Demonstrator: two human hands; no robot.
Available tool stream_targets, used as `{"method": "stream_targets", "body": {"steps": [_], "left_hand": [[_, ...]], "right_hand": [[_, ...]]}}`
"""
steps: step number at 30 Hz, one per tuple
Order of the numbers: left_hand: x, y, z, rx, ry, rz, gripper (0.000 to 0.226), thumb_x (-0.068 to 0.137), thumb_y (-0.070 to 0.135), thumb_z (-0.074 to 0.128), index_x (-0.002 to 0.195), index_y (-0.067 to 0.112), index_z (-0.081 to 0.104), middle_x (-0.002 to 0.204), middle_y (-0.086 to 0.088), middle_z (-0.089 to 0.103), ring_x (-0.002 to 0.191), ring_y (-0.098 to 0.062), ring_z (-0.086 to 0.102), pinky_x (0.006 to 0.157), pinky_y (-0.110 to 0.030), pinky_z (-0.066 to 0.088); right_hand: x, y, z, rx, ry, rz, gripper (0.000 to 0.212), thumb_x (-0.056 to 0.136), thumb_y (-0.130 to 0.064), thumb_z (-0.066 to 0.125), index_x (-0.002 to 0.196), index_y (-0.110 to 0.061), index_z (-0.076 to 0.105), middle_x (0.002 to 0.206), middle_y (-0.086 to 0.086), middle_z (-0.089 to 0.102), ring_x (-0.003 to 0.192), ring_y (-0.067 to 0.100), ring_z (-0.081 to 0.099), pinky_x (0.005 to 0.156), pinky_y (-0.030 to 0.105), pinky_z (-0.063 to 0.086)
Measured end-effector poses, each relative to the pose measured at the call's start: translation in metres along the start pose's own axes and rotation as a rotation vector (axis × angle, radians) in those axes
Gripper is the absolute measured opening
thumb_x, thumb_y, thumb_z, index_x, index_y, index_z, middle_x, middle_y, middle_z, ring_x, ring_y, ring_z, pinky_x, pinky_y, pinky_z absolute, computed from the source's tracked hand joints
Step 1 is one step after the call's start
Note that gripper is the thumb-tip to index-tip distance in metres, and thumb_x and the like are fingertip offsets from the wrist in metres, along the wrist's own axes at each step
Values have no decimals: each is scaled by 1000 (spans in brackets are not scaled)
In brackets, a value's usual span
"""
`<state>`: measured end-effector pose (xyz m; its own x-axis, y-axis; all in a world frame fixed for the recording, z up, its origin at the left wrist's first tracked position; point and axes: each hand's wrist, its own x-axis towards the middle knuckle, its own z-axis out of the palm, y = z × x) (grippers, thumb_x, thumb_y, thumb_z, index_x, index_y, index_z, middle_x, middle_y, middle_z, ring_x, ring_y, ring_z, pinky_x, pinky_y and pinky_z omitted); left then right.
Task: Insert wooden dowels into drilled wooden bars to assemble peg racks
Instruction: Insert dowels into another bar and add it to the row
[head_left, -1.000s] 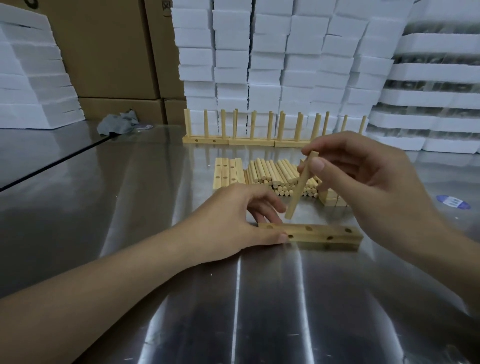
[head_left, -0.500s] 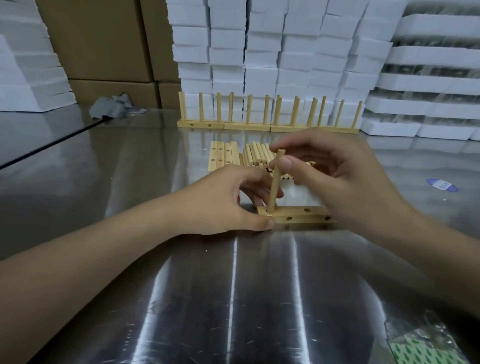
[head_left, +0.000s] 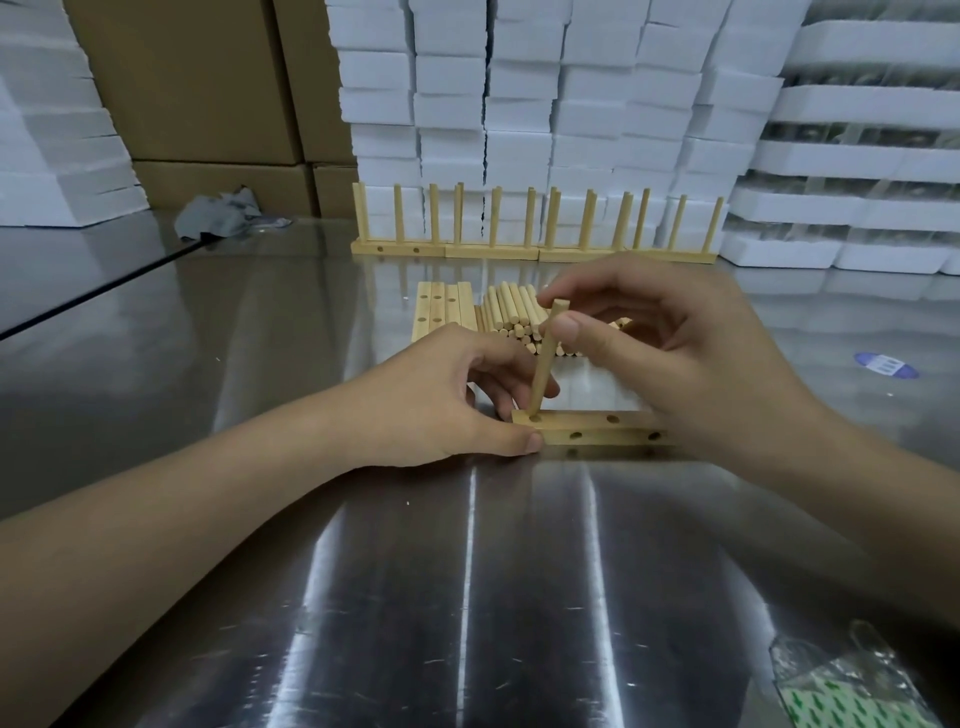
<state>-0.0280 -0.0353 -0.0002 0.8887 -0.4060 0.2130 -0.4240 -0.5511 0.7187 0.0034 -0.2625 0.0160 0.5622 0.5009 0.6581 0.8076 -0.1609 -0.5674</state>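
Note:
A drilled wooden bar (head_left: 589, 428) lies flat on the metal table in front of me. My left hand (head_left: 447, 400) grips its left end, thumb on the front face and fingers behind. My right hand (head_left: 670, 348) pinches a wooden dowel (head_left: 544, 364) near its top. The dowel stands nearly upright with its lower tip in the bar's leftmost top hole. Behind the hands lie a pile of loose dowels (head_left: 514, 314) and a few spare drilled bars (head_left: 441, 309).
Finished peg racks (head_left: 535, 228) stand in a row at the table's back. White foam blocks (head_left: 545, 104) and cardboard boxes (head_left: 208, 78) are stacked behind. A grey rag (head_left: 221, 215) lies at back left, a plastic bag (head_left: 852, 686) at front right, a blue sticker (head_left: 885, 364) at right.
My right hand brought the tilted dowel down and left, stood it upright and set its tip into the bar's leftmost hole. My left hand kept its grip on the bar.

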Motion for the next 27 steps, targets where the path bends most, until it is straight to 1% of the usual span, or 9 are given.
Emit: {"method": "stream_targets", "body": {"steps": [3,7,9,13,18,20,22,25,27], "left_hand": [[-1,0,0,7,0,0,31,85,17,89,113,23,78,100,7,75,87,-9,67,70,-11,47],[0,0,0,3,-1,-10,30,85,16,89,113,21,79,88,16,72,83,-4,66,69,-10,46],[0,0,-1,4,-4,-9,30,85,15,89,112,21,79,89,15,72,83,-4,66,69,-10,46],[0,1,0,2,-7,0,29,85,14,89,111,20,79,91,10,73,83,-7,66,68,-9,45],[1,0,1,0,-7,3,27,85,15,89,110,20,80,91,8,74,83,-9,66,68,-9,44],[1,1,1,-3,-13,1,27,85,16,89,110,19,79,92,6,74,84,-11,67,68,-10,45],[0,0,1,-5,-13,-2,25,85,17,90,108,19,79,91,9,72,82,-6,66,67,-10,45],[0,1,0,-33,-17,-4,27,85,16,90,106,23,76,87,14,70,78,-1,64,67,-11,46],[0,2,1,-80,-17,-9,37,84,13,90,115,18,72,92,6,69,83,-6,66,69,-13,48]], "right_hand": [[0,-3,-2,11,-56,-27,15,102,-18,70,114,-25,75,104,-8,77,97,18,76,81,26,59],[0,-3,-5,-18,-78,-55,17,102,-18,68,116,-26,75,106,-9,77,101,20,75,87,36,61],[0,-2,-5,3,-77,-49,17,102,-18,69,115,-26,76,106,-9,77,100,19,76,87,34,62],[2,-1,0,55,-57,11,14,100,-17,73,110,-27,75,99,-8,77,89,16,76,78,20,58],[3,4,5,94,-24,97,7,101,-20,70,107,-23,72,96,-7,76,82,13,73,69,21,55],[1,6,6,101,-17,135,11,99,-27,69,109,-26,73,98,-7,76,88,11,73,73,24,57],[-2,8,8,86,-62,146,12,96,-29,72,107,-29,76,98,-9,77,94,11,74,80,23,58],[-3,9,13,150,-135,137,11,96,-18,76,101,-27,79,94,-5,80,92,14,78,81,20,58],[-2,11,14,150,-122,126,10,94,-16,78,98,-24,80,90,-5,81,86,11,78,74,14,56]]}}
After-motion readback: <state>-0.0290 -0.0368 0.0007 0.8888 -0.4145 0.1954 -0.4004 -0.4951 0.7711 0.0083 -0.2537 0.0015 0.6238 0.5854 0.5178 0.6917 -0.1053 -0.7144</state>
